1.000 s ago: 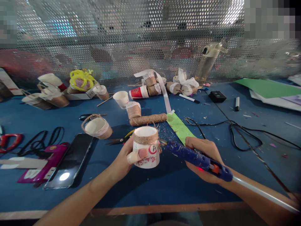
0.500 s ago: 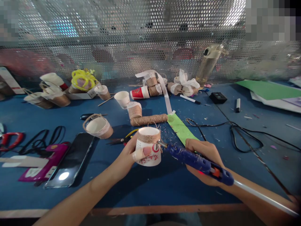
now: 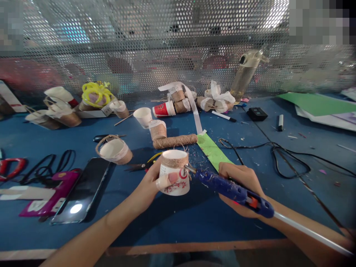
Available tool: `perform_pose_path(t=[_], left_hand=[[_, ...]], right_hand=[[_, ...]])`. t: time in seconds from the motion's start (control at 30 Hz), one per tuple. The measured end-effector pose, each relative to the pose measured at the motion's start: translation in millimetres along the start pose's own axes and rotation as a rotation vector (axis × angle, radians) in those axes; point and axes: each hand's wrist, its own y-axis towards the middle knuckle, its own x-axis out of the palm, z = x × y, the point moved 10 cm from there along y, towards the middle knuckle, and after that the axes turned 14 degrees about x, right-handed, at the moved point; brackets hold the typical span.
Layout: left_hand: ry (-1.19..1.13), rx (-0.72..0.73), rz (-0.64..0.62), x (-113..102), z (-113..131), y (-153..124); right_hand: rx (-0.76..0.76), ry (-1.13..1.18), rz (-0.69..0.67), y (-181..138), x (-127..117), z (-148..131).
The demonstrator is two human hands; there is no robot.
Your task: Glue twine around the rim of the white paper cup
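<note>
Held in my left hand (image 3: 154, 178) is a white paper cup (image 3: 176, 189) with red print, its upper part wrapped in brown twine (image 3: 175, 158). The thumb lies across the cup's front; the other fingers are hidden behind it. My right hand (image 3: 240, 181) is closed around a blue hot glue gun (image 3: 222, 187), with a clear glue stick (image 3: 308, 231) sticking out of its rear. The gun's metal nozzle is at the cup's right side, just below the twine band; whether it touches I cannot tell. Behind the cup lies a spool of twine (image 3: 176, 141).
A twine-wrapped cup with a handle (image 3: 118, 151), scissors (image 3: 137, 167) and a lit phone (image 3: 83, 193) lie to the left. On the right, a black cord (image 3: 280, 148) loops over the table (image 3: 278, 200). A green strip (image 3: 213, 152) lies behind my right hand. A bottle (image 3: 246, 76) stands at the back.
The whole view has shifted very slightly. Both hands, the cup and the glue gun keep nearly the same positions relative to each other.
</note>
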Motion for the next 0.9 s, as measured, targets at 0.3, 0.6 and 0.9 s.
perform_pose_path(t=[0.3,0.6,0.9], left_hand=[[0.01,-0.021,0.039,2.8,4.5,0.2],[0.009,-0.013,0.034,6.1,7.6,0.4],[0.072,-0.001,0.041,7.5,9.2,2.9]], right_hand=[[-0.088,-0.003,0.012,-0.9,0.1,-8.0],[-0.086,-0.003,0.009,-0.7,-1.1,-9.8],[-0.095,0.003,0.013,-0.2,-0.4,-9.8]])
